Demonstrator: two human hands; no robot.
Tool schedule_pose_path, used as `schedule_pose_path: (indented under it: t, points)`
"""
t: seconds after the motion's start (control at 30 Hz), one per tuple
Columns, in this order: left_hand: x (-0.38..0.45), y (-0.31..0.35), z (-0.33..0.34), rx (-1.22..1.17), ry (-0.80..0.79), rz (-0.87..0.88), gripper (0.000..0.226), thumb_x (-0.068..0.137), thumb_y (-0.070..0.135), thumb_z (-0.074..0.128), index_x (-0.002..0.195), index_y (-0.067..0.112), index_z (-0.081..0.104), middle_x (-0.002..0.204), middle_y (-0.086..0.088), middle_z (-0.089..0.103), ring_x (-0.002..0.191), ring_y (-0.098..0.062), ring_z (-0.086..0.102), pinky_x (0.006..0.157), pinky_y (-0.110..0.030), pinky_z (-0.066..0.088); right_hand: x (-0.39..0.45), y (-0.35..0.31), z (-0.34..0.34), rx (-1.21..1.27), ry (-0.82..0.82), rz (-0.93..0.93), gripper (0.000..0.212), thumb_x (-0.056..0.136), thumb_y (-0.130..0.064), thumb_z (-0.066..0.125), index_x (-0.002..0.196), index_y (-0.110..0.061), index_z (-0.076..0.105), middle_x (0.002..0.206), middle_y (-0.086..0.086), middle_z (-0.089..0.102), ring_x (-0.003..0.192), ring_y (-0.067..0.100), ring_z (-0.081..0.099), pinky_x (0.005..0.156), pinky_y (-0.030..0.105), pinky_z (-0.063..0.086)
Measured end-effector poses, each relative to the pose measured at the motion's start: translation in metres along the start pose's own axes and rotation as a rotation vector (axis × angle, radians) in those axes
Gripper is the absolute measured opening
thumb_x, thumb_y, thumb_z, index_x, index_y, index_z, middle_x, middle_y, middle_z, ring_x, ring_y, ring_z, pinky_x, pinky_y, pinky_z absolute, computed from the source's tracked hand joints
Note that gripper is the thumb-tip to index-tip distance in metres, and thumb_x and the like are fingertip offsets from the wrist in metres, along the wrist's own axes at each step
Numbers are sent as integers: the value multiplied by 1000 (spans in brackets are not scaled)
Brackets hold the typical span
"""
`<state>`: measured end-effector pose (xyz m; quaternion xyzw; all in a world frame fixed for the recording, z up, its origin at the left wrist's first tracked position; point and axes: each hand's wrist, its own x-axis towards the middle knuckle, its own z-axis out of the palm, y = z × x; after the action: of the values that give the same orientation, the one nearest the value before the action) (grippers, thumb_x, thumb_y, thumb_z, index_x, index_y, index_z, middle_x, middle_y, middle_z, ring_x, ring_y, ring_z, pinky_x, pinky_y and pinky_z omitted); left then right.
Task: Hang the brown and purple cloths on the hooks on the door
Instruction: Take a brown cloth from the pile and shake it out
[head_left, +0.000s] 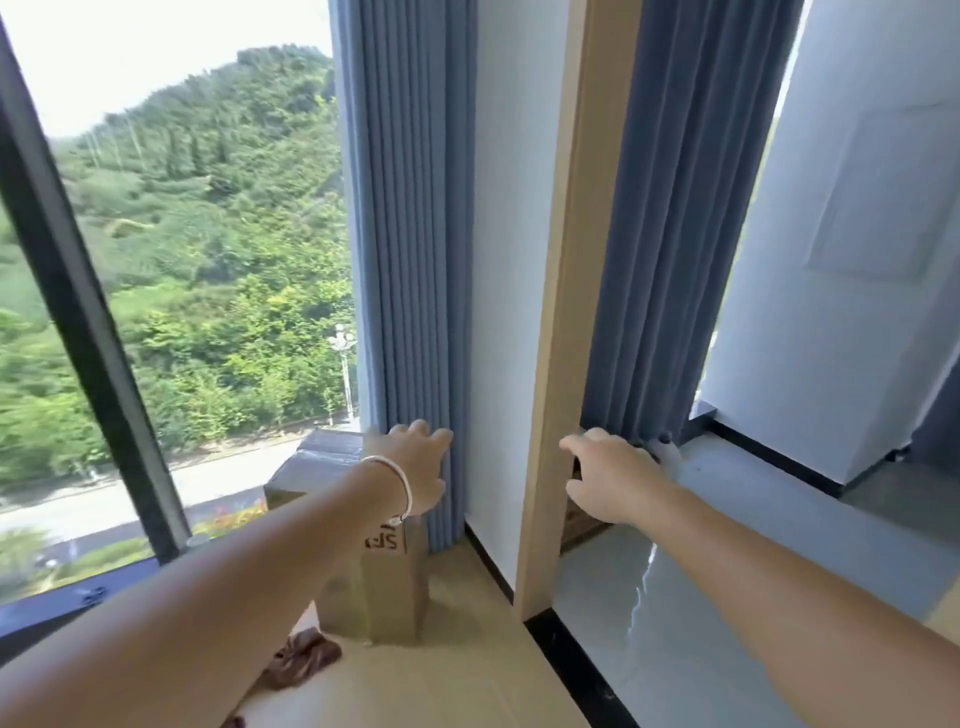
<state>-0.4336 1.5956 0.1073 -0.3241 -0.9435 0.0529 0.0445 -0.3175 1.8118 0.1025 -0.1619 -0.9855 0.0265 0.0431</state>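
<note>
Fingers of the left hand (415, 467) are loosely spread and hold nothing; the right hand (613, 478) is also relaxed and holds nothing. One crumpled brown fabric cloth (304, 657) lies on the pale wooden floor (441, 675), low under the left forearm, well apart from both hands, beside one tall brown cardboard box (374, 587). Two pleated blue curtains (410, 260) hang ahead.
</note>
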Motion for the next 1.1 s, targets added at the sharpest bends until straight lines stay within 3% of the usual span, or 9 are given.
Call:
schedule_pose_path:
  t: [0.17, 0.43, 0.67, 0.8, 0.9, 1.1]
  points:
    - [-3, -71, 25, 22, -84, -191, 64, 89, 42, 53, 146, 32, 26, 145, -2, 38, 129, -26, 42, 107, -55, 31, 56, -59, 28, 59, -107, -195, 56, 94, -29, 46, 148, -27, 28, 145, 4, 38, 123, 27, 45, 93, 40, 44]
    - [15, -215, 93, -29, -151, -405, 59, 87, 42, 52, 141, 33, 30, 138, -2, 45, 122, -25, 49, 95, -47, 43, 153, -191, 77, 44, -163, -421, 59, 91, -30, 51, 146, -29, 31, 143, 3, 41, 125, 26, 45, 101, 42, 41]
    - [60, -353, 175, -111, -258, -501, 59, 90, 42, 52, 144, 29, 29, 140, -3, 43, 125, -27, 47, 102, -52, 37, 265, -320, 140, -3, -306, -526, 54, 90, -29, 49, 143, -29, 35, 148, -1, 39, 127, 26, 44, 98, 46, 45]
    - [70, -419, 227, -185, -338, -565, 62, 90, 42, 54, 145, 30, 28, 143, -5, 41, 125, -27, 47, 106, -54, 33, 309, -387, 188, -29, -402, -578, 61, 92, -32, 50, 149, -31, 26, 153, -3, 32, 135, 25, 38, 102, 41, 39]
    - [67, -455, 267, -210, -423, -604, 61, 90, 40, 53, 145, 28, 29, 144, -7, 40, 127, -29, 45, 109, -56, 29, 328, -429, 227, -70, -471, -645, 63, 93, -30, 49, 150, -27, 24, 153, 1, 32, 136, 25, 36, 109, 41, 33]
    - [54, -499, 345, -276, -543, -712, 53, 89, 47, 51, 137, 28, 41, 137, -3, 47, 121, -26, 50, 100, -46, 39, 354, -485, 298, -119, -594, -728, 64, 92, -29, 51, 150, -23, 24, 152, 3, 31, 133, 26, 38, 106, 39, 34]
